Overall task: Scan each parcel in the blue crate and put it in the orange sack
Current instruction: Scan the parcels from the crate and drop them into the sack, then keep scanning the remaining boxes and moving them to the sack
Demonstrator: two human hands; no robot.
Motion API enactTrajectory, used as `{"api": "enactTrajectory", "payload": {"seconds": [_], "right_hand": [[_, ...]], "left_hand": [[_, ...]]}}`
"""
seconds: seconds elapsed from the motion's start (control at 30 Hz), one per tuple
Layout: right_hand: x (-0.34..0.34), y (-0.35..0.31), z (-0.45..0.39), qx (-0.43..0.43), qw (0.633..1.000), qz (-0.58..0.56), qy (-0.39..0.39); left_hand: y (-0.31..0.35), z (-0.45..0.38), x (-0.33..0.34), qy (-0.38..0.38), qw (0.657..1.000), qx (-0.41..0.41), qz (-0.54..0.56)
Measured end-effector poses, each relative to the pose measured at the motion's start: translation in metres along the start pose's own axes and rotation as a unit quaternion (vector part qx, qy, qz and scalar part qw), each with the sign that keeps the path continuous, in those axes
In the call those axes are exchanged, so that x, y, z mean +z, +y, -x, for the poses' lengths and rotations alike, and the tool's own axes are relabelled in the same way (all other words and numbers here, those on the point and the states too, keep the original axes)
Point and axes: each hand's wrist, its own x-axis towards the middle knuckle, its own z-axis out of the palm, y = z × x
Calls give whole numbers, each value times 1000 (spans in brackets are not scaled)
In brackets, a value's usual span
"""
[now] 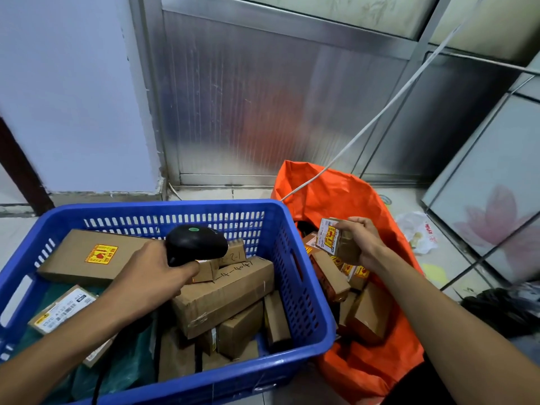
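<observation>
Two hands are working: the left hand [152, 270] is gripping a black barcode scanner [195, 244] over the parcels in the blue crate [304, 287]. Just right of the crate's rim, the right hand [365, 241] is pinching a small cardboard parcel [336, 241] above the open orange sack [344, 194], with stacked boxes lying close beneath it.

crate [295, 276]: we see blue
sack [344, 197], beside crate: orange
scanner [195, 244]: black, green dot
parcels [225, 290]: brown; stickers possibly yellow-red
</observation>
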Motion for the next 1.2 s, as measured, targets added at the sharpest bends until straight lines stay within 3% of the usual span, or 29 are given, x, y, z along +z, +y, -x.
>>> {"api": "enactTrajectory", "payload": {"seconds": [0.5,0.9,1.2], "right_hand": [[-55,73,-55,101,976,127,143],[-45,81,-42,127,972,138,145],[-30,92,-38,62,971,210,96]], "left_hand": [[6,4,-1,-1,1000,17,-3],[3,1,3,-9,1000,19,4],[3,-3,6,-11,1000,15,3]]}}
